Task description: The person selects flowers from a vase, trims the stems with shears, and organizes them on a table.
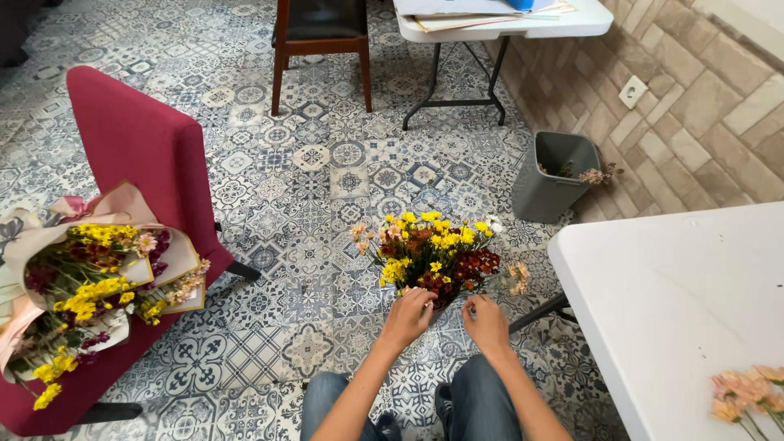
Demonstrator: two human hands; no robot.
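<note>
A red chair [139, 155] stands on the left, on the patterned floor [310, 171]. A wrapped bouquet [82, 282] lies on its seat (yellow, pink and dark red flowers in pale paper). A wooden chair [320, 41] with a dark seat stands at the top. Beside it is a white folding table [506, 20] with papers on it. A grey bin [554, 175] sits near the brick wall [702, 106], with some stems inside. Another white table [678, 302] is on the right, with pink flowers [747, 392] at its corner.

light: bright, even daylight | shadows: soft, faint | focus: sharp | edges: slight wide-angle bending
</note>
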